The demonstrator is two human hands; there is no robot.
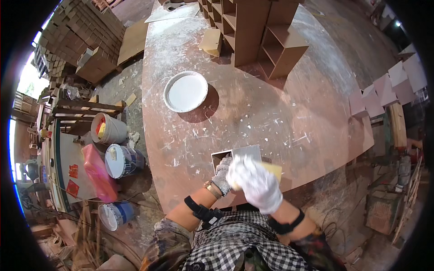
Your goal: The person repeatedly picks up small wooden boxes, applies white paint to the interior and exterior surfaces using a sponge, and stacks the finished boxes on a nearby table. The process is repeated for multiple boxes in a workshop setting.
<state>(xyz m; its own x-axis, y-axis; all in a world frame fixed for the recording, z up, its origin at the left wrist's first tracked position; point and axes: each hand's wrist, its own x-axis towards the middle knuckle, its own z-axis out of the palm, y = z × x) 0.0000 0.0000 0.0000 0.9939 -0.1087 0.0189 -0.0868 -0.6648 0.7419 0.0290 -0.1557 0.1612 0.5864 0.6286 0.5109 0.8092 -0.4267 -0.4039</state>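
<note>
My left hand (pixel 222 176), in a grey knit glove, is closed on the near edge of a small open-fronted box (pixel 248 152) lying on the worktable. The box has a pale outer face and a hollow side. Next to it my right hand (pixel 257 183), in a white glove smeared by motion, grips a yellow sponge-like block (pixel 274 170) over the box. The glove hides part of both the block and the box. Farther up the table stands a round white basin (pixel 184 110) with white paste or paint in it.
Brown cubby-like boxes (pixel 247 36) are stacked at the table's far side, beside another yellow block (pixel 211 41). White scraps dot the tabletop (pixel 253 108). Left on the floor are paint buckets (pixel 118 161) and a pink plastic bag (pixel 97 174). Pale boxes (pixel 384 90) line the right side.
</note>
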